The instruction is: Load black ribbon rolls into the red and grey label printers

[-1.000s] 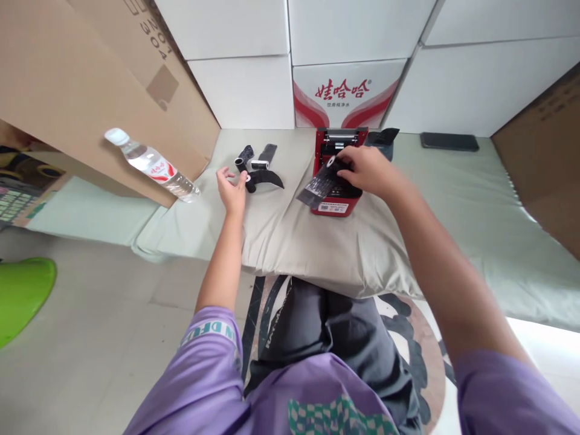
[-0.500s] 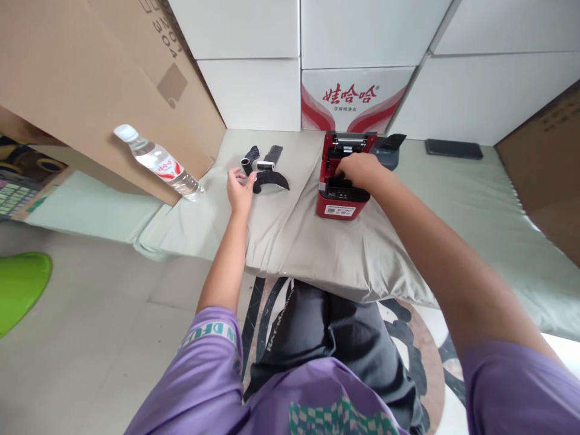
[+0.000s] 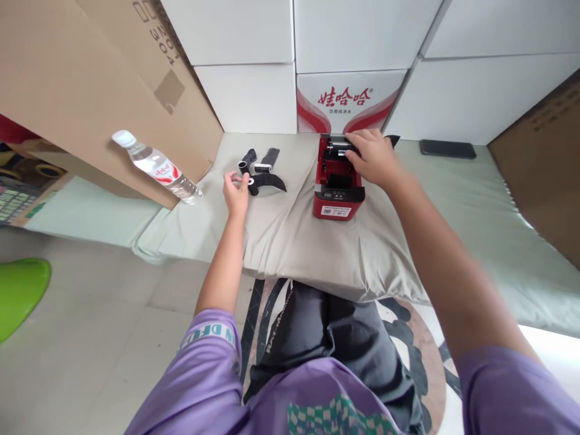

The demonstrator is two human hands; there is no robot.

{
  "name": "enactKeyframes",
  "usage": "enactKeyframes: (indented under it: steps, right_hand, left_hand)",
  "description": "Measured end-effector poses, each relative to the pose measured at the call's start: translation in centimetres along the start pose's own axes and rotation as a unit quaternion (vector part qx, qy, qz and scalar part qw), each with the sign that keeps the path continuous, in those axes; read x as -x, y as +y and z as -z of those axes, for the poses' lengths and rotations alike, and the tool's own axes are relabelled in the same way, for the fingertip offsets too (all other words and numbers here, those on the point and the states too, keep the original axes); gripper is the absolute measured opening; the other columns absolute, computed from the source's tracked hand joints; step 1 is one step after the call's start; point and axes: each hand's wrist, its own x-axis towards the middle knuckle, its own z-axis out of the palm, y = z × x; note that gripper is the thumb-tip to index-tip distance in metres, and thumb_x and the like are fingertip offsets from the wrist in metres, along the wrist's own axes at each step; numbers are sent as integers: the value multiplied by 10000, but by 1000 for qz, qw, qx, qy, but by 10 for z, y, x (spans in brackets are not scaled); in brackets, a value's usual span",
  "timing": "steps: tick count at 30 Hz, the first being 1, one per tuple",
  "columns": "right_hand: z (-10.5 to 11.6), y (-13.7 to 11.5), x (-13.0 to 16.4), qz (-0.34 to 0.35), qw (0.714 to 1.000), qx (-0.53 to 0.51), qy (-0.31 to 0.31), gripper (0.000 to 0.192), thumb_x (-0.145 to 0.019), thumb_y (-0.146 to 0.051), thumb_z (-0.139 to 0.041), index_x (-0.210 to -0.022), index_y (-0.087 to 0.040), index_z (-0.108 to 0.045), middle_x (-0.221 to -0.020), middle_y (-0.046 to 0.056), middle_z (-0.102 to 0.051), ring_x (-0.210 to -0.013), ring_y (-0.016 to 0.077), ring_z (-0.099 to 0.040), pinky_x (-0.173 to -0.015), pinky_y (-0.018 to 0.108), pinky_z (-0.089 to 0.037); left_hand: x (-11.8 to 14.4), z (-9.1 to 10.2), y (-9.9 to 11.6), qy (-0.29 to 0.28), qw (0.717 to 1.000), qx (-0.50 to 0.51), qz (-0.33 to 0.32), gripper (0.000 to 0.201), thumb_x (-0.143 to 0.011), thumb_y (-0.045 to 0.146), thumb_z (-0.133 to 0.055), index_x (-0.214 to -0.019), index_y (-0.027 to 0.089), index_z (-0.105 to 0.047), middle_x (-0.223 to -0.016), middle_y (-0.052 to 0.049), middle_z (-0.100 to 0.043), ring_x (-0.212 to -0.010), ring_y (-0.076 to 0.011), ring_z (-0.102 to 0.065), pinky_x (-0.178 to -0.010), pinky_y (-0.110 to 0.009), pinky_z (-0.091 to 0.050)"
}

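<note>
Resting on red printer [image 3: 338, 190], right hand [image 3: 369, 158], grip unclear; behind, "娃哈哈" carton [image 3: 347, 99].

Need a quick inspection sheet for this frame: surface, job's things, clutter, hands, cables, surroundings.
Surface: grey pillow on a pale green mat.
Job's things: red printer, lid open; black roll parts to its left.
Clutter: water bottle lying down; black phone.
Hands: right hand on the printer's rear top; left hand touching a black roll part.
Cables: nothing seen.
Surroundings: white cartons, brown cardboard, green object.
</note>
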Motion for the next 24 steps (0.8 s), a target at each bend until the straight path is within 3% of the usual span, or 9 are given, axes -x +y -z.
enactKeyframes:
  steps: [5,8,11,15,21,24]
  right_hand:
    - [1,-5,32,29,998,-48,6,365,-1068,-397,-579,-1330,-293,-811,-1426,99,-783,-1411,408,-632,-1298,718,-417]
    - [7,-12,51,27,997,-74,-13,345,-1041,-308,-580,-1266,-308,-841,-1353,87,-821,-1334,387,-692,-1253,705,-485]
    - [9,-13,64,32,996,-80,-22,339,-995,-245,-606,-1205,-301,-866,-1427,82,-803,-1372,382,-692,-1269,708,-486]
    - [5,-10,70,51,997,-53,-18,326,-910,-206,-674,-1156,-292,-870,-1532,78,-753,-1434,398,-665,-1279,726,-474]
    - [-4,-17,69,46,999,4,18,106,-930,-249,-704,-930,-255,-810,-1460,111,-788,-1351,423,-708,-1163,727,-524]
    - [-6,-20,72,36,999,7,33,110,-960,-236,-662,-952,-256,-770,-1396,112,-823,-1299,409,-752,-1140,710,-520]
  left_hand:
    - [0,0,1,1,1000,6,-6,364,-969,481,-804,-1135,224,-606,-939,18,-656,-706,-122,-553,-776,-278,-466]
    - [0,-1,1,7,1000,8,-4,384,-967,509,-811,-1118,218,-610,-920,22,-648,-692,-118,-544,-764,-278,-464]
    - [0,-1,2,6,1000,10,0,341,-987,463,-800,-1122,215,-609,-911,19,-651,-697,-120,-529,-774,-280,-467]
    - [1,1,4,0,1000,-3,-2,282,-1035,428,-752,-1143,208,-612,-933,7,-654,-723,-120,-529,-800,-274,-481]
    - [3,3,6,-8,1000,-26,4,341,-1070,528,-696,-1164,212,-609,-992,-19,-669,-757,-132,-560,-835,-284,-517]
    - [11,7,14,18,998,-24,-50,377,-1100,588,-595,-1149,216,-628,-1037,-60,-683,-873,-175,-626,-929,-322,-550]
